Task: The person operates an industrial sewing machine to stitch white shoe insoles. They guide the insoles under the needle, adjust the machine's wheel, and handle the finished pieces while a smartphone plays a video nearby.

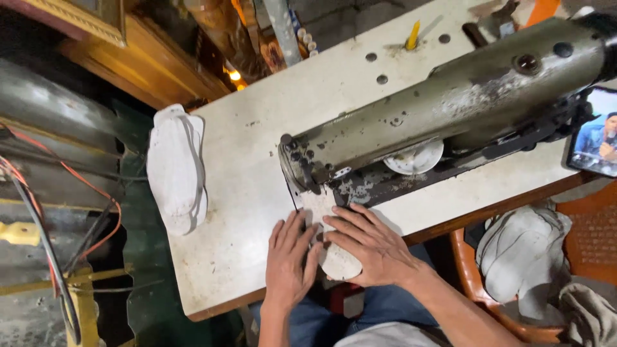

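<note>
both hands lie flat near the lower middle of the frame, pressing a white sole-shaped fabric piece onto the sewing table. the left hand rests palm down on the piece's left edge, fingers spread and pointing toward the machine. the right hand lies across the piece's right side, fingers stretched out flat, their tips close to the needle end. neither hand is curled round anything; both are open and pushing down on the fabric, which runs from under the machine's head back toward the table's near edge.

the sewing machine, olive green and worn, stretches from the centre to the upper right of the frame. a small white dish sits under its arm. a stack of white cut pieces lies on the table's left edge, well apart from the hands. a yellow spool pin stands at the top of the table. at the right edge a phone with a lit screen leans by the machine. in the lower right an orange tub holds a heap of grey-white fabric.
</note>
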